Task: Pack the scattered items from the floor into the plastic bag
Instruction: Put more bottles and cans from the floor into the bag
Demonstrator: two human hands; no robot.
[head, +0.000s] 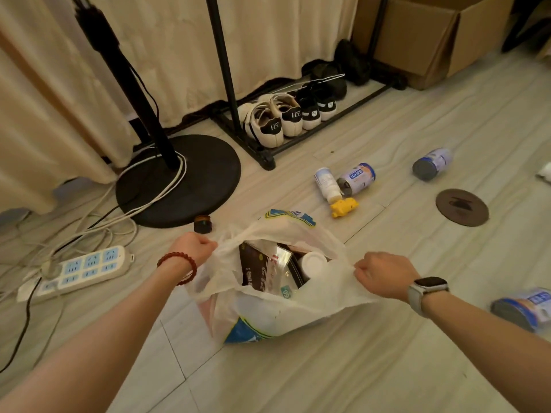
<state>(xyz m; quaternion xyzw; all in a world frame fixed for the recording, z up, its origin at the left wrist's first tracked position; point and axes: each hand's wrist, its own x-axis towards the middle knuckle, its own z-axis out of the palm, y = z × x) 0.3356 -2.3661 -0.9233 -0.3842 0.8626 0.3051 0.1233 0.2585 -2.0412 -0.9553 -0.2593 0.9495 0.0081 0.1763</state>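
A white plastic bag (262, 311) stands on the floor in front of me, its mouth pulled wide. My left hand (195, 247) pinches the left edge and my right hand (384, 277) pinches the right edge. Inside lie packets and a white round lid (313, 262). Beyond the bag lie a white bottle (326, 183), a blue-and-white can (356, 178) and a yellow toy (344, 207). Another can (432, 163) lies further right, a third can (527, 308) sits by my right forearm. A small dark jar (202, 224) stands just past my left hand.
A fan stand with a round black base (190, 186) and tangled cables is at the left, with a power strip (80, 271) beside it. A shoe rack (298, 114) with several shoes lines the curtain. A cardboard box (432, 34) is far right. A round floor cover (462, 207) lies right.
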